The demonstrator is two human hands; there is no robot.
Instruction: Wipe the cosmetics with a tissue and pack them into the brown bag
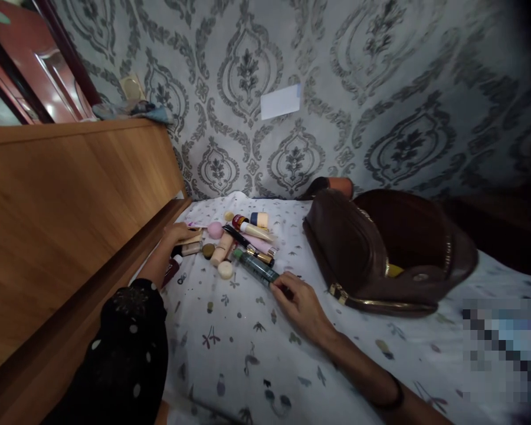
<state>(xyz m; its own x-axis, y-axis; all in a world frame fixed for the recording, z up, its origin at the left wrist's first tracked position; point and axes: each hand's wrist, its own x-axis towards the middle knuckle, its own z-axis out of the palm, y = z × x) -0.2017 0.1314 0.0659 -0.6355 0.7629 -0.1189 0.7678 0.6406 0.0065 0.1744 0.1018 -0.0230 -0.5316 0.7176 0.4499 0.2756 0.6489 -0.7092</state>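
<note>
My right hand (298, 301) is closed on the near end of a slim, see-through tube (256, 268) with a green cap, tilted over the cosmetics. My left hand (176, 233) is at the far left of the pile, its fingers closed around a flat beige item (192, 237) that they partly hide. Between the hands lie a pink makeup sponge (215, 229), a peach tube (222, 249), a cream tube (257, 232) and a black pen-like stick (236, 235). A round cream-coloured piece (225, 270) rests nearer me. Beside my left wrist is a dark red bottle (171, 270).
An unzipped brown leather bag (349, 248) stands on the right of the patterned bedsheet (230, 354). A wooden board (79, 189) borders the left. Behind is the patterned wall (248, 71) with a white card (280, 101). A blurred patch covers the lower right.
</note>
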